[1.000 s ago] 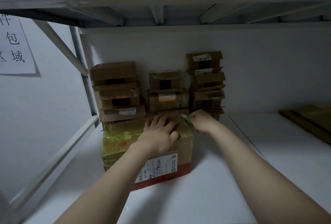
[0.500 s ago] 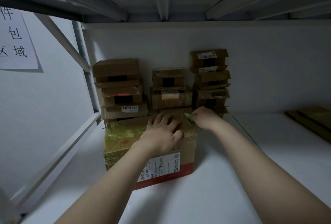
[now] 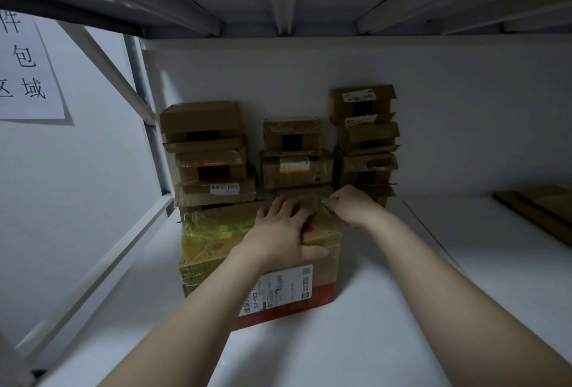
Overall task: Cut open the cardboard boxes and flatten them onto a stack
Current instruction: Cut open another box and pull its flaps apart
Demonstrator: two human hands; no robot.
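box pinned on the shelf, green tool at its far edge

cardboard box (image 3: 216, 250), the largest one in view, sits on the white shelf (image 3: 387, 324) near the person, a little left of the middle. shiny yellow-green tape (image 3: 210, 232) wraps its left part, a white shipping label (image 3: 278, 290) covers much of its near face, and a red band runs along the bottom of that face.

the left hand (image 3: 280, 233) lies palm down on top of the box, fingers straight and spread toward the far edge, thumb stretched out to the right over the near edge. it grips nothing; it presses on the lid.

the right hand (image 3: 349, 207) is at the far right corner of the box top, fingers curled tight around a small green tool (image 3: 325, 201). only the tool's green tip shows, poking left out of the fist just above the box's far edge. whether a blade is out, or touching the cardboard, cannot be told.

behind the box, against the white back wall, stand three piles of smaller cardboard boxes: a left pile (image 3: 204, 154), a shorter middle pile (image 3: 294, 154) and a taller right pile (image 3: 365, 139). several carry labels or dark strips of tape. the big box stands just in front of the left and middle piles.

far to the right, well apart from the hands, flat brown cardboard sheets (image 3: 538, 207) lie on the shelf. a paper sign (image 3: 28, 71) with printed characters hangs on the left wall, and the ribbed underside of an upper shelf (image 3: 278, 0) spans the top.
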